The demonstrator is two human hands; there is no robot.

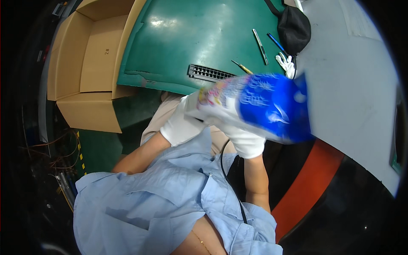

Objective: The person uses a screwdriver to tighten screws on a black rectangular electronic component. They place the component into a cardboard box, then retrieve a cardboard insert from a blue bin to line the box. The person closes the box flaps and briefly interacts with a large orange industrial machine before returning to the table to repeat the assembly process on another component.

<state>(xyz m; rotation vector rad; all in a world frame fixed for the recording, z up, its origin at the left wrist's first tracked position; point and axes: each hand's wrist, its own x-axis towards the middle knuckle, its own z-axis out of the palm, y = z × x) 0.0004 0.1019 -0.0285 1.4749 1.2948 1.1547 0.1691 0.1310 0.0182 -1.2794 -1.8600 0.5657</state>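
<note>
Between my two white-gloved hands is a soft plastic package (272,106), white with a coloured print at one end and glossy blue at the other. It is smeared by motion and tilts down to the right; its contents cannot be made out. My left hand (182,124) is closed at the white left end, its fingertips partly behind the package. From below, my right hand (244,141) grips the middle, with most of its fingers hidden by the plastic. Just beyond the package, a dark slotted strip (208,73) lies on the green mat (182,38).
An open cardboard box (68,59) stands at the left. Beyond the package lie a thin screwdriver (244,68), a silver pen-shaped tool (260,47), a blue pen (276,42) and a crumpled white glove (286,63). A black pouch (294,29) rests on the grey tabletop (340,80).
</note>
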